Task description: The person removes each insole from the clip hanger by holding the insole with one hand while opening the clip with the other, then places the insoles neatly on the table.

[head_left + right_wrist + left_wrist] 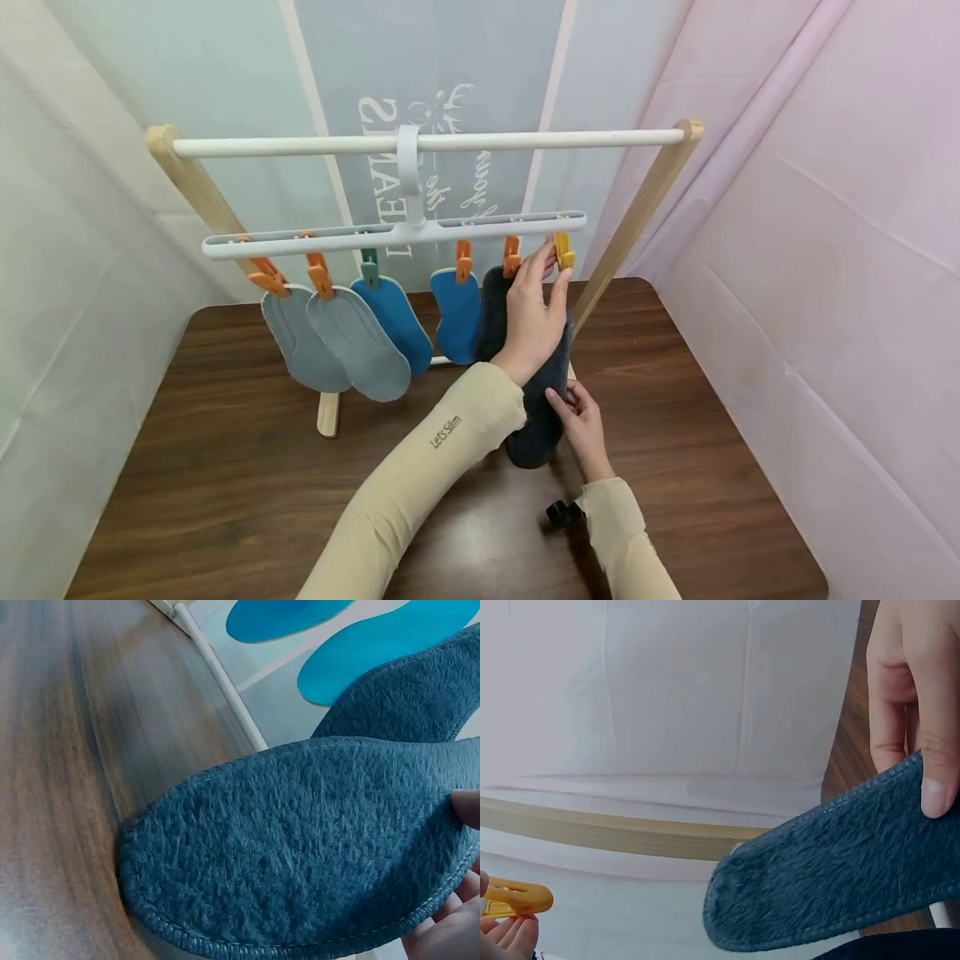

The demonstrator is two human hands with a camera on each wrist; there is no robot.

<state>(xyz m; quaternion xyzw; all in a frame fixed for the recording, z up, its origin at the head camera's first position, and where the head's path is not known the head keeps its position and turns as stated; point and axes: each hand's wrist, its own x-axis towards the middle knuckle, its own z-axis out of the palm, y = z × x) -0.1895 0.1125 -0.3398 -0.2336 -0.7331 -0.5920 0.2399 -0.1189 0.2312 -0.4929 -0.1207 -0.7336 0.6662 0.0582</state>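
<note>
My left hand (534,312) pinches a yellow clothespin (564,251) at the right end of a white clip hanger (315,245). The same yellow clothespin (521,897) shows at the lower left of the left wrist view. Below it, my right hand (583,421) grips a dark, fuzzy insole (542,417) by its edge, thumb on the pile side. In the left wrist view the insole's narrow end (750,904) stands apart from the clothespin. A second dark insole (492,312) hangs just left, from an orange clothespin (512,257), partly behind my left hand.
Two grey insoles (360,342) and two blue insoles (457,317) hang from clothespins further left. The hanger hooks over the white bar (300,146) of a wooden rack (637,217) on a dark wood table (225,483). Fabric walls (840,250) surround the table.
</note>
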